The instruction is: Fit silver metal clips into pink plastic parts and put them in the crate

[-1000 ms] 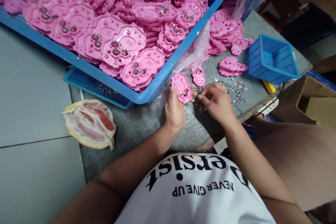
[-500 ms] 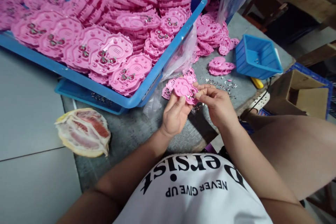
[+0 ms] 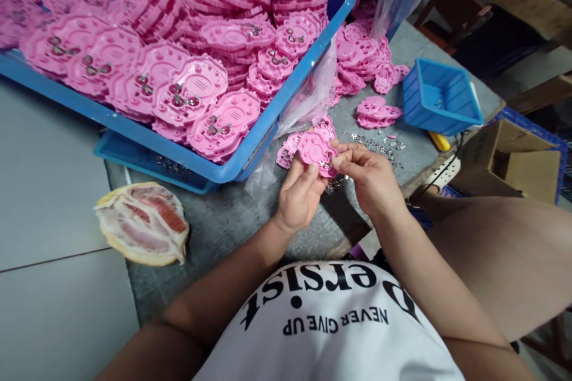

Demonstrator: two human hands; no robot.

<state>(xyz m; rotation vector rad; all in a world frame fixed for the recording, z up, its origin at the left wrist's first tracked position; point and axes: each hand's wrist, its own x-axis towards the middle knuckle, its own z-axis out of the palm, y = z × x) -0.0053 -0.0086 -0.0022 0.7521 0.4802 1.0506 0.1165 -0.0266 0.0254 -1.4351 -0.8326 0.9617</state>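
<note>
My left hand (image 3: pixel 300 196) is closed on the lower edge of a pink plastic plate (image 3: pixel 313 149), thumb on top. Small metal contacts sit at the plate's lower right. There the fingertips of my right hand (image 3: pixel 364 169) are pinched together at the plate's edge; whether a small part is between them is hidden. Behind the held plate, more pink plates (image 3: pixel 285 153) lie on the table. Small loose metal pieces (image 3: pixel 378 144) are scattered to the right of my hands, some under them too.
A large blue crate (image 3: pixel 221 172) full of stacked pink plates stands at left, above a shallow blue tray (image 3: pixel 134 155). Half a peeled pomelo (image 3: pixel 145 226) lies at lower left. Loose pink plates (image 3: pixel 378 112), a small blue bin (image 3: pixel 440 101) and a cardboard box (image 3: pixel 521 161) are at right.
Both hands keep their hold, and the pink plate is tilted slightly, its metal contacts showing more plainly. The whole view has shifted a little.
</note>
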